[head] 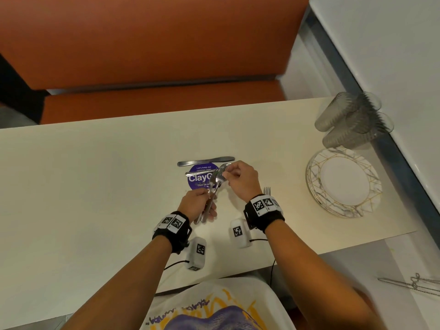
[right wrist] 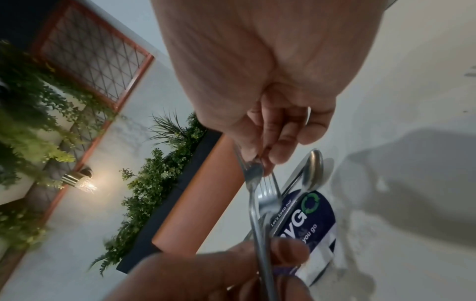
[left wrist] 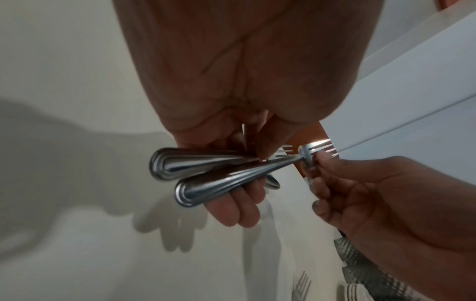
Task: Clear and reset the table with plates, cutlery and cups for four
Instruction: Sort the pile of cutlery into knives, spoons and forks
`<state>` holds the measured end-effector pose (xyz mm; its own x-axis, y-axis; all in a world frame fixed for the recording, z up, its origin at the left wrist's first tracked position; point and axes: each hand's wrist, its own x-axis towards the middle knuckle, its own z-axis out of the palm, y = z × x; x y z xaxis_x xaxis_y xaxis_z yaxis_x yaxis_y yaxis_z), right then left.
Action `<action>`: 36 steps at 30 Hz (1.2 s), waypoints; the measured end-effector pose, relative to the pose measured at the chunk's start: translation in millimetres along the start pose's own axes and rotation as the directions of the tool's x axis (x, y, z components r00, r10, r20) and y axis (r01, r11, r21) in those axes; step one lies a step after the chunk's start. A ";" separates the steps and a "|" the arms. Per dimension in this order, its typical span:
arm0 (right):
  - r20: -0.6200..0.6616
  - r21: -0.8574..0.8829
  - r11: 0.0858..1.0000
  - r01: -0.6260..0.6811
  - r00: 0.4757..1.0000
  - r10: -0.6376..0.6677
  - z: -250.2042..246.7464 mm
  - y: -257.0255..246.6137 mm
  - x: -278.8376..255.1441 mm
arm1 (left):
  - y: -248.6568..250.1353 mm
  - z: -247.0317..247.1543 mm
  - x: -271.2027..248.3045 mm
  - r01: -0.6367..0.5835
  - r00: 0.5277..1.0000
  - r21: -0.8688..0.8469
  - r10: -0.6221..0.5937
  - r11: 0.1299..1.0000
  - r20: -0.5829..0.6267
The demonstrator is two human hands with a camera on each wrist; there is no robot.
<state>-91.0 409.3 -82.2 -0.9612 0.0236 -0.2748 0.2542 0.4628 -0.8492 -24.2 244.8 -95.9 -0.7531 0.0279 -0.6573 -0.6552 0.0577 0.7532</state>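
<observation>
Both forearms reach forward, each wrist wrapped in a black band with printed markers. The left hand (head: 198, 206) is curled closed, thumb pressed toward the fingers (left wrist: 242, 211), gripping. The right hand (head: 240, 181) sits just beyond and beside it, wrist bent, thumb and fingertips (right wrist: 268, 160) pinched together.

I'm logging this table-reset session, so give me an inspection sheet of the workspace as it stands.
Surface: cream table, purple round sticker.
Job's things: plate stack; grey cups lying beside it; knife flat; fork behind right wrist.
Clutter: nothing seen.
Hands: left hand grips cutlery bundle; right hand pinches a fork head.
Cables: black wrist leads.
Surroundings: orange bench, white counter.
</observation>
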 end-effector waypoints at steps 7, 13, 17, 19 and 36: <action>-0.113 0.006 0.992 -0.124 0.986 0.124 13.4 3.6 0.5 | 7.1 1.9 -4.3 -0.015 1.000 -0.012 0.015 1.000 0.024; -0.092 -0.010 0.995 -0.098 0.991 0.097 16.1 3.5 -2.4 | 8.1 -2.4 -7.0 0.056 0.998 -0.126 -0.051 0.990 0.041; -0.056 0.049 0.994 -0.100 0.993 0.103 14.4 1.6 -3.4 | 11.7 -2.3 -10.0 0.068 0.997 -0.126 -0.063 0.990 0.038; -0.006 0.056 0.994 -0.096 0.995 0.096 12.4 1.3 -3.0 | 13.0 -2.4 -10.7 0.057 0.998 -0.106 -0.054 0.993 0.037; 0.051 0.001 1.000 -0.020 0.998 0.020 -33.8 3.6 0.4 | 9.9 27.9 2.8 -0.161 0.985 0.202 0.145 0.966 0.089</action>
<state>-94.1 440.9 -70.2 -0.9491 -0.0123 -0.3147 0.2739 0.4614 -0.8439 -31.1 273.3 -91.0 -0.8322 0.1244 -0.5403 -0.5000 0.2527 0.8283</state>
